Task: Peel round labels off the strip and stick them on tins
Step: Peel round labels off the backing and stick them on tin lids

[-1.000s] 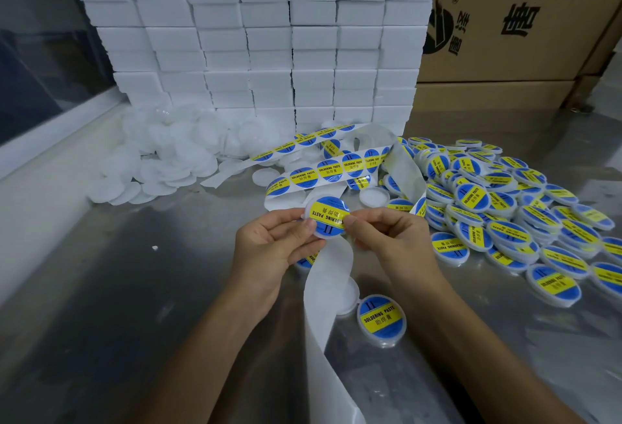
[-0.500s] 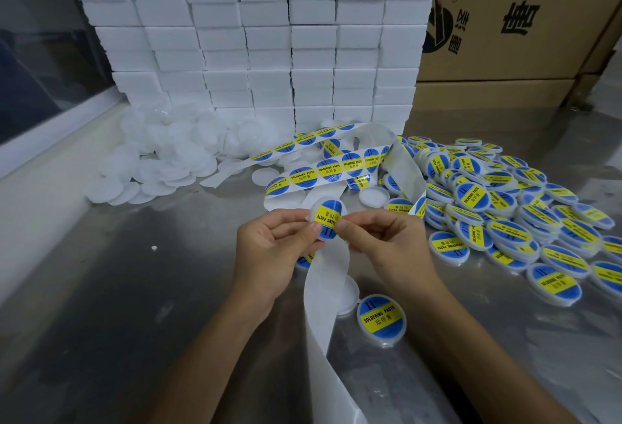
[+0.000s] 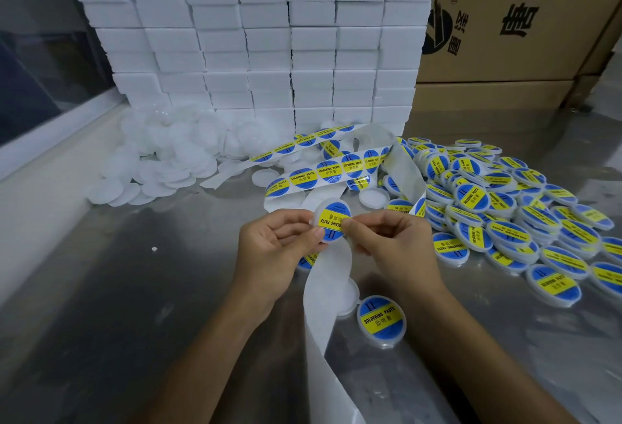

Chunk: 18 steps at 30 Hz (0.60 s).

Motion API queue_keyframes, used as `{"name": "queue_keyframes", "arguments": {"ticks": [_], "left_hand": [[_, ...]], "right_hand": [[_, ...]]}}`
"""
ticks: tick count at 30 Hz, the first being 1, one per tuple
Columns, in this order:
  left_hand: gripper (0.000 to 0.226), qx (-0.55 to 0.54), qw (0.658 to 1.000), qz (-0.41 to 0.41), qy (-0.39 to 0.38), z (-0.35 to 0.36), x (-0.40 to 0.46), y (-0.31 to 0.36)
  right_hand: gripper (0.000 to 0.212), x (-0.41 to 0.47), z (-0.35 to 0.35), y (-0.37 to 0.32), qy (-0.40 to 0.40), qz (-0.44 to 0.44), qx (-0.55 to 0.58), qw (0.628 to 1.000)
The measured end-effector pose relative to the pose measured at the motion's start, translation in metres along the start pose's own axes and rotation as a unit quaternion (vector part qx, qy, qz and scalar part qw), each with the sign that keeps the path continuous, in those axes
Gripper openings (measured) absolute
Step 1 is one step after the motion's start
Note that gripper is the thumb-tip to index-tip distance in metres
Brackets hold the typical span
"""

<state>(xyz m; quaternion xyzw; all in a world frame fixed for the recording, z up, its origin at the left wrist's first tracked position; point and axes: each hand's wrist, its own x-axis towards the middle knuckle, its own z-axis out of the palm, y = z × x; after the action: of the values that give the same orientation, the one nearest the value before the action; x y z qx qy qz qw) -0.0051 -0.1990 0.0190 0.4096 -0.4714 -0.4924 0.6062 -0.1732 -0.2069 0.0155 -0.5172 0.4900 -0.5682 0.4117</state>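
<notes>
Both grips meet above the middle of the worktop (image 3: pixel 101 305): the left hand (image 3: pixel 272 255) pinches the left rim of a small white tin (image 3: pixel 331 220), and the right hand (image 3: pixel 393 248) pinches its right edge with thumb and fingertip curled onto the round blue-and-yellow label (image 3: pixel 333 221) on its face. The tin is held tilted up, clear of the surface. Bare backing strip (image 3: pixel 328 289) hangs from under the hands and trails off the near edge. Behind them the strip with unpeeled labels (image 3: pixel 323 172) loops across the worktop. Labelled tins (image 3: pixel 505 214) crowd the right side in a heap; one labelled tin (image 3: pixel 382 321) lies just beside the right wrist. Plain white lids (image 3: pixel 161 167) are piled at the left rear, against stacked white boxes (image 3: pixel 252 36). Bare steel lies open to the left.
</notes>
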Motion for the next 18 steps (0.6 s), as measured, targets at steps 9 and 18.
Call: {"name": "queue_keyframes", "arguments": {"ticks": [9, 18], "left_hand": [[0.043, -0.107, 0.99, -0.046, -0.082, 0.007, -0.003, -0.002], [0.038, -0.111, 0.984, -0.05, -0.131, 0.009, -0.006, -0.002]], "right_hand": [[0.037, -0.01, 0.013, -0.002, -0.011, -0.116, -0.041, 0.992], [0.023, -0.003, 0.007, -0.005, -0.01, -0.081, 0.057, 0.995]]}}
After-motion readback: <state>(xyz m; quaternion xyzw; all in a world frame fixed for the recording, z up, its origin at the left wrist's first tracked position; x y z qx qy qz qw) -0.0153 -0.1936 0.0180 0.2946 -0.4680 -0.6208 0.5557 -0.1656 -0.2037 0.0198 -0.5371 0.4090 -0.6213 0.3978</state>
